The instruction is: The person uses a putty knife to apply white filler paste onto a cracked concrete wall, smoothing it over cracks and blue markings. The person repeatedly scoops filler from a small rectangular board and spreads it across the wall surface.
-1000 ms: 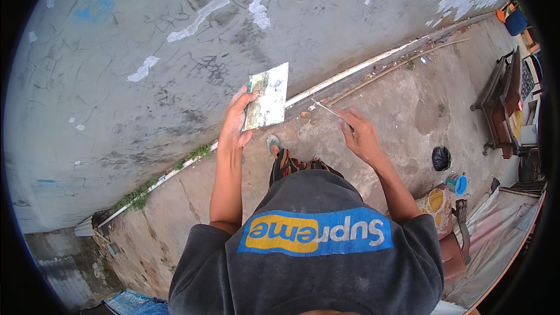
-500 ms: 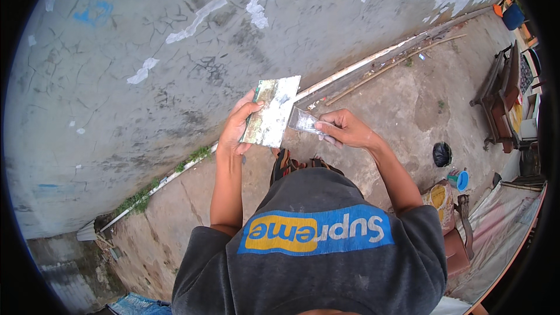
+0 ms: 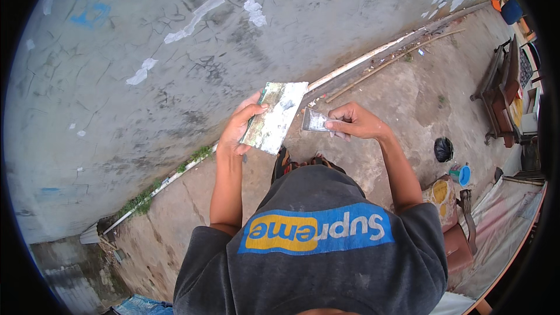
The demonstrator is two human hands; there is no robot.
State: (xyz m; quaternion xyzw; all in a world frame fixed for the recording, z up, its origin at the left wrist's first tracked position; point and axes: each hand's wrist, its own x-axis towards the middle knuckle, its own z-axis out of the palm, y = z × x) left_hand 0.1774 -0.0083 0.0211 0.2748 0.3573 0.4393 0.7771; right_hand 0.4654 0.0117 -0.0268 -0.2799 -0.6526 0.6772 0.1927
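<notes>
My left hand (image 3: 241,121) grips a flat rectangular board (image 3: 274,118) by its left side, thumb on top. White paste smears the board's face, with a brownish bare strip along the thumb side. In my right hand (image 3: 357,121) is a putty knife (image 3: 315,120), pinched near its handle; its wide blade points left toward the board, a small gap apart. Whitish residue coats the blade. Beyond both hands rises a grey cracked wall (image 3: 146,29) with white filler patches (image 3: 195,17) on it.
A white pipe (image 3: 356,67) and a long stick (image 3: 391,67) lie along the wall's foot. Weeds (image 3: 140,198) grow by it at left. To the right are a black bag-like thing (image 3: 443,150), a blue-rimmed bucket (image 3: 463,175) and wooden furniture (image 3: 503,96).
The putty knife has moved right, away from the board's edge. The board has shifted a little right and nearer to me, and is turned slightly.
</notes>
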